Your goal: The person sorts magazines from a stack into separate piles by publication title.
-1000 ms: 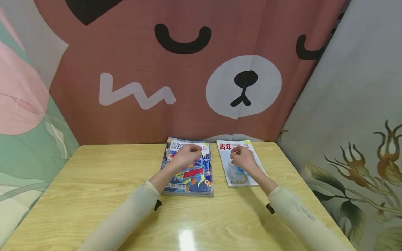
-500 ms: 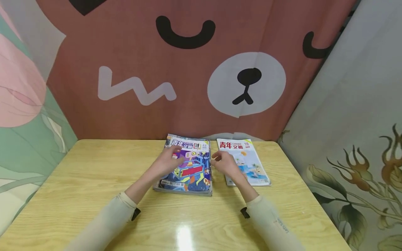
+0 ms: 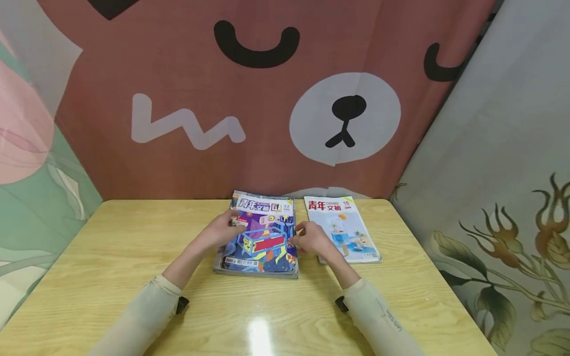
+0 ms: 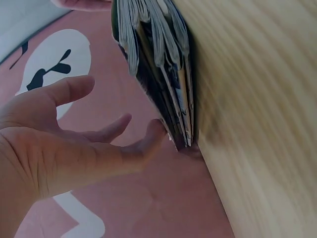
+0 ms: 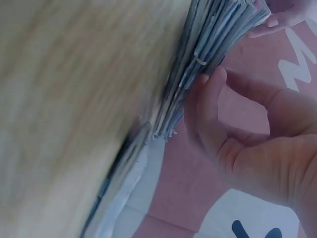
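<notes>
Left hand (image 3: 218, 231) is spread, right hand (image 3: 311, 238) loosely bent, at opposite edges of magazine stack (image 3: 267, 247), likely weighty, bendy, slippery between covers, best held both sides.

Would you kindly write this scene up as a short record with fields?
surface: pale yellow wood-grain table
main item: thick stack of paper magazines, purple-and-blue top cover
second item: white-and-blue paper magazine, right of the stack, apart
left hand: at the stack's left side
right hand: fingertips at its right side
backdrop: reddish-brown bear-print cloth
</notes>
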Action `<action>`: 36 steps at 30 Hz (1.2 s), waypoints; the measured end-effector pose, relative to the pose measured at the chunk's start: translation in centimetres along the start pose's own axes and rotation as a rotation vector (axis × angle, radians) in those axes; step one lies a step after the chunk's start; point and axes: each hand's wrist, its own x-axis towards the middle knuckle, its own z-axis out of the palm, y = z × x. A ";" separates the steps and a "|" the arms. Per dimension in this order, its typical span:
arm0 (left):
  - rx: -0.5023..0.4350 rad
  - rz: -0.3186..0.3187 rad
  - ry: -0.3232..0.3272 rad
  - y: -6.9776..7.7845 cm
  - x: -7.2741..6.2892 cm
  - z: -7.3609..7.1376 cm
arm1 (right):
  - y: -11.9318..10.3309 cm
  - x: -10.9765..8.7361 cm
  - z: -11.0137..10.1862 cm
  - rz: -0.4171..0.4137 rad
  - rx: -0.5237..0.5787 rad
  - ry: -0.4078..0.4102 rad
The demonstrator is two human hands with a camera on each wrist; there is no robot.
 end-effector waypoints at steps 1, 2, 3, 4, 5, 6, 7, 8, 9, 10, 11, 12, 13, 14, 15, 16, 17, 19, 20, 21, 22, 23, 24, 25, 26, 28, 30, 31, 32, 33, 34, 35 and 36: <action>0.001 -0.004 -0.001 -0.1 0.0 0.0 | 0.1 0.0 0.1 0.012 0.007 -0.006; 0.001 -0.007 -0.003 -0.2 0.0 0.0 | 0.2 0.0 0.2 0.025 0.014 -0.010; 0.002 -0.012 -0.004 -0.3 0.0 0.0 | 0.3 0.0 0.3 0.035 0.017 -0.012; 0.002 -0.013 -0.005 -0.4 -0.1 0.0 | 0.4 0.0 0.5 0.045 0.025 -0.014; 0.004 -0.016 -0.005 -0.6 -0.1 -0.1 | 0.5 0.0 0.6 0.053 0.032 -0.018; 0.005 -0.027 -0.002 -0.7 -0.2 -0.1 | 0.5 0.0 0.7 0.057 0.044 -0.022; -0.002 -0.034 -0.001 -0.8 -0.2 -0.2 | 0.5 0.1 0.8 0.055 0.054 -0.023; -0.007 -0.039 0.000 -1.0 -0.2 -0.3 | 0.4 0.2 0.9 0.054 0.067 -0.025; -0.010 -0.045 0.002 -1.2 -0.3 -0.4 | 0.4 0.2 1.0 0.055 0.078 -0.029; -0.015 -0.047 0.003 -1.3 -0.3 -0.5 | 0.5 0.3 1.1 0.058 0.089 -0.037; -0.025 -0.053 0.005 -1.5 -0.3 -0.6 | 0.5 0.3 1.2 0.063 0.095 -0.044; -0.039 -0.058 0.005 -1.6 -0.3 -0.6 | 0.5 0.3 1.3 0.069 0.096 -0.048; -0.054 -0.059 0.002 -1.7 -0.4 -0.6 | 0.6 0.3 1.4 0.077 0.096 -0.052; -0.067 -0.062 0.000 -1.8 -0.4 -0.6 | 0.7 0.3 1.4 0.086 0.098 -0.055; -0.080 -0.065 0.001 -1.8 -0.4 -0.6 | 0.7 0.2 1.4 0.093 0.099 -0.060; -0.094 -0.071 0.002 -1.8 -0.4 -0.6 | 0.8 0.2 1.4 0.094 0.099 -0.064; -0.108 -0.075 0.004 -1.8 -0.4 -0.5 | 0.8 0.2 1.4 0.097 0.103 -0.064; -0.143 -0.080 0.009 -1.7 -0.3 -0.5 | 0.9 0.1 1.3 0.101 0.121 -0.064; -0.167 -0.082 0.013 -1.6 -0.3 -0.5 | 0.9 0.1 1.2 0.102 0.132 -0.065; -0.187 -0.083 0.016 -1.6 -0.1 -0.4 | 0.9 0.1 1.1 0.101 0.138 -0.066; -0.212 -0.085 0.022 -1.5 0.0 -0.4 | 0.9 0.1 1.0 0.099 0.146 -0.067; -0.240 -0.084 0.026 -1.5 0.1 -0.4 | 0.9 0.1 0.9 0.100 0.161 -0.067; -0.276 -0.082 0.030 -1.4 0.3 -0.4 | 0.9 0.1 0.8 0.097 0.171 -0.068; -0.311 -0.076 0.031 -1.4 0.5 -0.3 | 0.9 0.1 0.7 0.091 0.186 -0.073; -0.346 -0.073 0.031 -1.3 0.6 -0.3 | 1.0 0.1 0.6 0.085 0.201 -0.077; -0.422 -0.073 0.018 -1.3 0.9 -0.2 | 1.1 0.2 0.3 0.074 0.223 -0.081; -0.502 -0.075 -0.018 -1.3 1.1 -0.2 | 1.3 0.2 0.1 0.064 0.239 -0.084; -0.530 -0.083 -0.034 -1.4 1.1 -0.1 | 1.4 0.2 0.1 0.063 0.248 -0.087; -0.554 -0.092 -0.052 -1.5 1.1 -0.1 | 1.5 0.2 0.0 0.066 0.257 -0.087; -0.573 -0.097 -0.068 -1.5 1.2 -0.1 | 1.6 0.2 -0.1 0.069 0.264 -0.085; -0.581 -0.100 -0.082 -1.6 1.2 -0.1 | 1.6 0.1 -0.1 0.068 0.273 -0.084; -0.581 -0.099 -0.090 -1.7 1.2 -0.1 | 1.7 0.1 -0.2 0.072 0.285 -0.084; -0.575 -0.098 -0.100 -1.7 1.2 -0.1 | 1.7 0.1 -0.3 0.075 0.296 -0.084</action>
